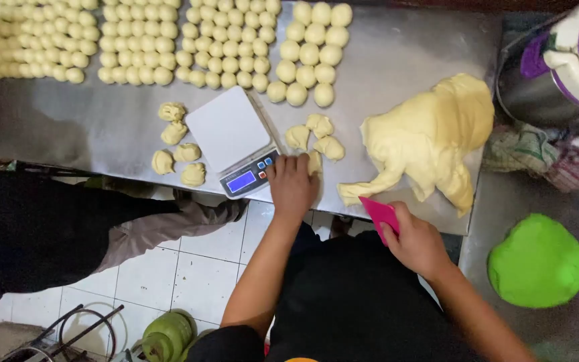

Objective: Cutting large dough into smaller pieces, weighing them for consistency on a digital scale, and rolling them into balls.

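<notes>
Steel table (397,60): dough (430,134), scale (229,131).

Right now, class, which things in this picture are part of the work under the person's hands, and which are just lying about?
In use:
left hand on a dough piece
right hand holding the pink scraper
big dough lump
scale
cut dough pieces
dough balls

Lying about:
green lump
metal pot
cloth
green gas bottle
</notes>
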